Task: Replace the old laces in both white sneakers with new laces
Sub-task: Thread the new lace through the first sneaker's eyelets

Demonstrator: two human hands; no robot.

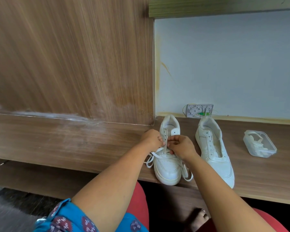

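Two white sneakers stand on a wooden shelf (57, 141), toes toward me. The left sneaker (167, 166) has a white lace (151, 159) threaded through its lowest eyelets, with loose ends trailing off both sides. My left hand (151, 139) grips the sneaker's left eyelet edge and pinches the lace there. My right hand (181, 145) pinches the lace over the tongue, fingers curled. The right sneaker (216, 158) stands beside it with no lace in its eyelets.
A clear plastic container (259, 143) holding white laces sits on the shelf at the right. A small white electrical box (199, 110) leans against the pale wall behind the sneakers. A wooden panel rises at the left. My knees in red fabric are below the shelf edge.
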